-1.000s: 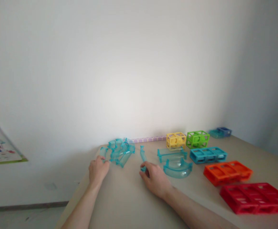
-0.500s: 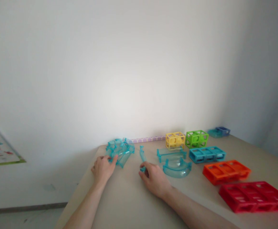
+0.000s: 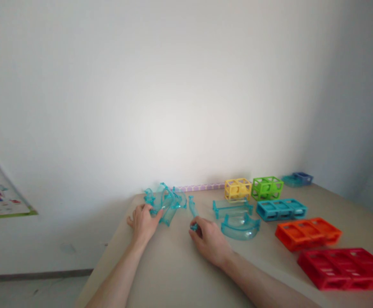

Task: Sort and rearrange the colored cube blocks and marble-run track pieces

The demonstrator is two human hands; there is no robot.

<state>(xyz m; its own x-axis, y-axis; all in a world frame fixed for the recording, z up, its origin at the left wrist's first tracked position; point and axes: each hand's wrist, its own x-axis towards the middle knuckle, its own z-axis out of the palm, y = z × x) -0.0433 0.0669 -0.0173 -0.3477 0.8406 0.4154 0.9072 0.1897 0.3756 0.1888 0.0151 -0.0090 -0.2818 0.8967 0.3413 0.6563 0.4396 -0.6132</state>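
Note:
At the far left of the table, several clear teal track pieces lie in a loose, overlapping heap. My left hand is at the near side of this heap, with thumb and fingers closed round the edge of one piece; its exact shape is hidden among the others. My right hand rests on the table and pinches the near end of a narrow teal track piece, which points away from me. Just right of that hand are a straight teal track piece and a curved teal track piece.
Open-sided block frames stand to the right: yellow, green, teal, orange and red. A dark blue block sits at the back corner. The wall borders the table's far edge.
The heap of teal pieces has shifted and spread slightly to the right under my left hand, one piece tipping up. My right hand stays on its track piece. The view has turned slightly left.

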